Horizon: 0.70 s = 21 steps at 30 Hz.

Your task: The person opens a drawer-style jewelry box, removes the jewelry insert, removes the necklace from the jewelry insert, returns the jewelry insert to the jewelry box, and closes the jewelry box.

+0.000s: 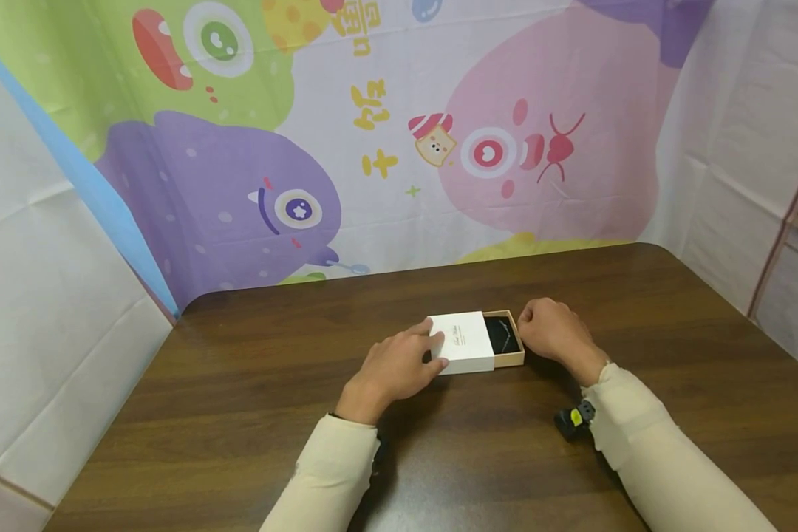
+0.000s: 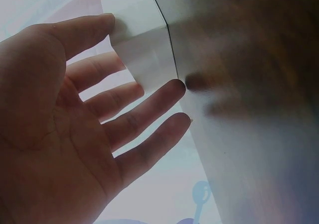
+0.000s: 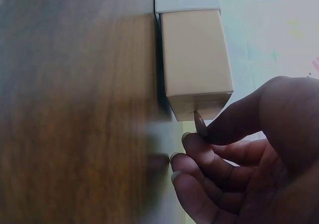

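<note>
The white box cover point(image 1: 459, 355) lies flat on the tabletop point(image 1: 273, 391); all positions below refer to it. The inner tray point(image 1: 509, 360) projects from its right end, partly drawn out, exposing a black insert point(image 1: 496, 340) and a fine chain point(image 1: 507, 332).

Step in hand, as I judge it from here: sliding the tray relative to the cover; direction of travel cannot be told.

Left hand point(image 1: 395, 366): at the cover's left end, fingers extended and spread, touching it without a firm grip. Right hand point(image 1: 557, 331): beyond the tray, right of the cover, fingers curled, thumb and forefinger apparently pinching the tray's outer end; any tab between them is too small to confirm.

The next move calls for steadying the cover and keeping the tray straight. The right hand occupies the tray's path rightward and must travel with it.

Behind the cover hangs a cartoon-printed cloth point(image 1: 399, 236); nearer the person, to its right, is a wrist camera point(image 1: 574, 421).
</note>
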{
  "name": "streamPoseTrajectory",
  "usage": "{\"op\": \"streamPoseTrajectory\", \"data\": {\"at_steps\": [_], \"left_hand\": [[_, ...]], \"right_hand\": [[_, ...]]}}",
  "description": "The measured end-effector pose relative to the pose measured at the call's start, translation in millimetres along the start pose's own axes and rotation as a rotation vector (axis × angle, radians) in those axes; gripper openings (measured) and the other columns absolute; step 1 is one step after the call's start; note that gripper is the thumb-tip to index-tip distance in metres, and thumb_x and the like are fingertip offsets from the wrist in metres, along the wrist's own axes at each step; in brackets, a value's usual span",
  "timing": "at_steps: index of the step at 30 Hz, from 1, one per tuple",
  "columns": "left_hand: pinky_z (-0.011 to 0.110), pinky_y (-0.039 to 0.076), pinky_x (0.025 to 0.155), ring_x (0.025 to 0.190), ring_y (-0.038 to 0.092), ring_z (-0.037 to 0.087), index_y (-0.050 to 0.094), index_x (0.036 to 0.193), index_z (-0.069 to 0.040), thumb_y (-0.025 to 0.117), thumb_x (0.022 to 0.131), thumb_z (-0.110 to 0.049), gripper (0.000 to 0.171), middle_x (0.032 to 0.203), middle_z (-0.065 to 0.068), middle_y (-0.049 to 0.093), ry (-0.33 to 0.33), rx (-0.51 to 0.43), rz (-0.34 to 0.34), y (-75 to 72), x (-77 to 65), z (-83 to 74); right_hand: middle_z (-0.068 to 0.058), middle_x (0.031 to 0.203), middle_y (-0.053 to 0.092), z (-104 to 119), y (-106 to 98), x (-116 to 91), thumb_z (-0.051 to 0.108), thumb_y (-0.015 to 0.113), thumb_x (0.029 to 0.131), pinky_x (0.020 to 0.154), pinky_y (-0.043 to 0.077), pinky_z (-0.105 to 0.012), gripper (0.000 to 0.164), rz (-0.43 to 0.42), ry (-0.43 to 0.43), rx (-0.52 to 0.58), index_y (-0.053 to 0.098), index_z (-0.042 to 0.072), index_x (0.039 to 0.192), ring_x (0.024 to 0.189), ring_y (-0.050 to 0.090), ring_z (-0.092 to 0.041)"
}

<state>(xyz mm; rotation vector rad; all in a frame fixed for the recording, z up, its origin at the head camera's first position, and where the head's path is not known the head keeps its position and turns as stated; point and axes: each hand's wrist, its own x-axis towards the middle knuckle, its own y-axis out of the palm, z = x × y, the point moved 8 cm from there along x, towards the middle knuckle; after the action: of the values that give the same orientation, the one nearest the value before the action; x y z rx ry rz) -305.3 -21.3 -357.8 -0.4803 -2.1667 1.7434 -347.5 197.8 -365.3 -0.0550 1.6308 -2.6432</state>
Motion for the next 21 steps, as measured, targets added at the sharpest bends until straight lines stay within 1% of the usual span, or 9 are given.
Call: {"op": "streamPoseTrajectory", "data": {"at_steps": [6,12,15,21], "left_hand": [[0.049,0.039,0.094,0.127,0.042,0.023,0.048,0.136,-0.024,0.056,0.09,-0.043,0.051,0.147,0.002,0.033,-0.001,-0.001,0.003,0.5,0.5,0.3],[0.049,0.039,0.093,0.126,0.043,0.023,0.049,0.136,-0.024,0.056,0.09,-0.043,0.05,0.147,0.002,0.034,0.002,-0.002,0.006,1.2,0.2,0.4],[0.049,0.039,0.094,0.126,0.043,0.023,0.049,0.135,-0.024,0.057,0.089,-0.043,0.05,0.147,0.002,0.034,0.001,-0.005,0.004,1.7,-0.2,0.4],[0.05,0.039,0.093,0.126,0.043,0.024,0.049,0.135,-0.024,0.057,0.089,-0.043,0.05,0.147,0.002,0.034,-0.001,-0.007,0.001,0.3,-0.2,0.4]], "right_hand": [[-0.005,0.081,0.057,-1.0,0.8,-0.2,0.011,0.046,0.083,0.056,0.036,-0.037,0.015,0.01,0.015,0.006,0.06,0.013,0.077,0.07,0.05,-0.024],[-0.007,0.093,0.06,-1.4,2.2,-1.0,0.011,0.048,0.084,0.062,0.04,-0.04,0.015,0.021,0.012,0.006,0.062,0.009,0.088,0.079,0.052,-0.027],[-0.008,0.096,0.061,-1.5,3.0,-0.8,0.011,0.049,0.085,0.064,0.041,-0.042,0.016,0.017,0.009,0.013,0.063,0.008,0.091,0.081,0.053,-0.027],[-0.009,0.095,0.062,-0.7,1.2,-0.4,0.01,0.05,0.083,0.064,0.042,-0.043,0.016,0.005,0.005,0.021,0.063,0.007,0.091,0.08,0.053,-0.027]]}}
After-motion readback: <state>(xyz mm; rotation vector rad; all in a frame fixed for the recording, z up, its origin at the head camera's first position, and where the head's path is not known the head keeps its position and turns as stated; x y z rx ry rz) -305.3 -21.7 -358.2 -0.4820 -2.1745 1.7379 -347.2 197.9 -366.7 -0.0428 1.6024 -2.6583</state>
